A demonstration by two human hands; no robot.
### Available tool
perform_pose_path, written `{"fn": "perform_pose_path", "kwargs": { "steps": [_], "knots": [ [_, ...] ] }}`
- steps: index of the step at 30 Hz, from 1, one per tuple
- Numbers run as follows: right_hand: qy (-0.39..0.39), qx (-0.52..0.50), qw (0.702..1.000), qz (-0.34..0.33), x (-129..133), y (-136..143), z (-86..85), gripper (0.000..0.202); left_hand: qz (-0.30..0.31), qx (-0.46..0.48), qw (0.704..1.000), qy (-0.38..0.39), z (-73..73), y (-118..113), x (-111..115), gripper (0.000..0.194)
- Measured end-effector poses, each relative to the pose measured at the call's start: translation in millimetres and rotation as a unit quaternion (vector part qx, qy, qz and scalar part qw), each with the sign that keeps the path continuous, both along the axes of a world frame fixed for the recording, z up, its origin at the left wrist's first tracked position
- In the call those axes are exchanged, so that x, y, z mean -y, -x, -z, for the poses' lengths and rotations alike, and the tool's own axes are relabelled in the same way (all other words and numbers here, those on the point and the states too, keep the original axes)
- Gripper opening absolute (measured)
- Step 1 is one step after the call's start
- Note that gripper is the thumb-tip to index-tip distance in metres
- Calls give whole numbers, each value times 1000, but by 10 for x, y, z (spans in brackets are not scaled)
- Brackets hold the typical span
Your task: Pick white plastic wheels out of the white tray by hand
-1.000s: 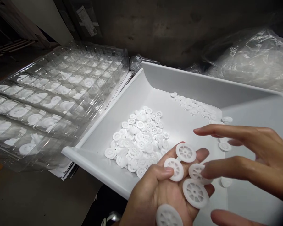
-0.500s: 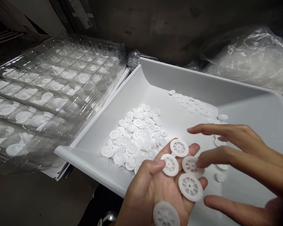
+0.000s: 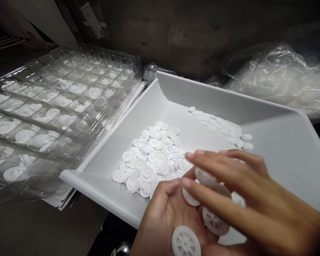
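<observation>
- The left hand, palm up and cupped, holds several white plastic spoked gear wheels over the white plastic tray.
- The right hand, fingers spread, lies across those wheels.
- A heap of small white gears lies in the tray.
- Clear plastic blister trays are stacked to the left.

A stack of clear blister trays, loaded with white parts, is seen at the left. Crumpled clear plastic bags are piled at the right, against a dark wall.
</observation>
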State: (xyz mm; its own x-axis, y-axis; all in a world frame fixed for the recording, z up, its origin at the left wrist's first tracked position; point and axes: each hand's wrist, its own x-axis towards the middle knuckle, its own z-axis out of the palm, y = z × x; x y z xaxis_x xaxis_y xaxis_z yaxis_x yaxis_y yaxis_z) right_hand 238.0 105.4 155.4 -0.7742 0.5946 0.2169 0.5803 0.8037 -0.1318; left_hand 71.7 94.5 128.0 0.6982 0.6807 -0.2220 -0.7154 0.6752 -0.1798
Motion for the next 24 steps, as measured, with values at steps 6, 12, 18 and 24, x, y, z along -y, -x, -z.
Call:
{"fn": "perform_pose_path", "kwargs": {
  "steps": [6,12,18,24],
  "knots": [
    [74,-64,994,-53,-122,154,171,38,29,-10,999,-44,117,42,-9,47],
    [297,-206,932,36,-155,89,241,14,20,-33,999,-33,63,21,-5,28],
    [464,-439,730,240,-172,96,280,29,72,-98,989,-79,75,64,76,41],
    [573,-622,463,263,-210,144,238,30,122,-188,963,-149,8,168,45,18]
  ]
}}
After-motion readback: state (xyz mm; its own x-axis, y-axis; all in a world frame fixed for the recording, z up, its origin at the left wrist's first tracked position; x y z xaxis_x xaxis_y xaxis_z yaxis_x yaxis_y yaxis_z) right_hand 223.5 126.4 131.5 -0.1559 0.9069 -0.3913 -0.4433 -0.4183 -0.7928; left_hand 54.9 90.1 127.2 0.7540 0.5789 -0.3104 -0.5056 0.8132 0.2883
